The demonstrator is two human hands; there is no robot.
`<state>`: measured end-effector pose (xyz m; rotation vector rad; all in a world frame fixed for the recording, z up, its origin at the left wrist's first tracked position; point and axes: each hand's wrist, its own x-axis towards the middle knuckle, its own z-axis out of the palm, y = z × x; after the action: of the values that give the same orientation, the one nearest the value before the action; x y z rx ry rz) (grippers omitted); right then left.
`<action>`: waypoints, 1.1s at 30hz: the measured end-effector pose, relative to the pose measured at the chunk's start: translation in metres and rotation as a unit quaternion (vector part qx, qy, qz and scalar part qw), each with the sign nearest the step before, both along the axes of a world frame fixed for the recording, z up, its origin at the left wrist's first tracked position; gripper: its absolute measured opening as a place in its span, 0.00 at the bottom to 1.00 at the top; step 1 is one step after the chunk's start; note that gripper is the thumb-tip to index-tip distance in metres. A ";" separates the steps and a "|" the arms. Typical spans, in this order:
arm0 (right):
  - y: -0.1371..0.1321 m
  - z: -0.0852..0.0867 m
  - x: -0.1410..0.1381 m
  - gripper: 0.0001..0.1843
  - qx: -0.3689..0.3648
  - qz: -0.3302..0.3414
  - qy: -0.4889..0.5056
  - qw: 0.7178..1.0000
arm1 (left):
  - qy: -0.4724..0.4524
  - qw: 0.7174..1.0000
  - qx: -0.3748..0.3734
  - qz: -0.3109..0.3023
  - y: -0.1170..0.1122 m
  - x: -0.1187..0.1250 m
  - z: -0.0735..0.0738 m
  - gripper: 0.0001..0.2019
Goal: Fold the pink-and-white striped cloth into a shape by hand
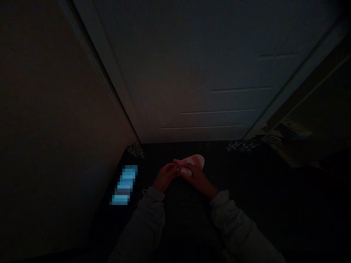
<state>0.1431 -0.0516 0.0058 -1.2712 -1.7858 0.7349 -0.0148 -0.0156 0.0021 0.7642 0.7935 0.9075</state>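
In near-darkness, a person's right hand holds a pink-and-white banded item, perhaps a sock, its rounded end showing over the dark surface. The left hand bunches its fingers at the narrower end; from here, I cannot tell whether they grip.

2 forearms inward, left grip beside right grip
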 end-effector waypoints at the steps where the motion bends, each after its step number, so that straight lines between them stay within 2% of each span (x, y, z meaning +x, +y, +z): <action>1: 0.000 0.000 0.000 0.15 -0.001 -0.004 -0.007 1.000 | 0.010 1.000 0.006 -0.001 -0.001 0.001 0.001 0.14; 6: 0.000 0.000 0.000 0.16 -0.036 -0.060 -0.039 0.997 | 0.056 0.997 0.045 -0.014 -0.002 0.006 0.002 0.17; 12: 0.000 0.001 -0.001 0.13 -0.025 -0.067 -0.036 0.997 | 0.113 0.991 0.067 -0.042 -0.001 0.006 -0.002 0.19; 19: 0.000 0.001 -0.003 0.12 -0.028 -0.081 -0.003 0.996 | 0.104 0.991 0.071 -0.048 -0.001 0.008 -0.001 0.19; 30: 0.003 -0.004 0.001 0.12 -0.028 -0.042 0.028 0.998 | 0.081 0.994 0.059 -0.043 -0.001 0.006 -0.002 0.18; 33: 0.003 -0.003 0.000 0.12 -0.025 -0.049 0.022 0.998 | 0.080 0.994 0.058 -0.041 0.000 0.007 -0.003 0.19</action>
<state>0.1428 -0.0489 0.0024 -1.3573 -1.6666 0.7505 -0.0076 -0.0158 -0.0008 0.9737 0.8487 0.8305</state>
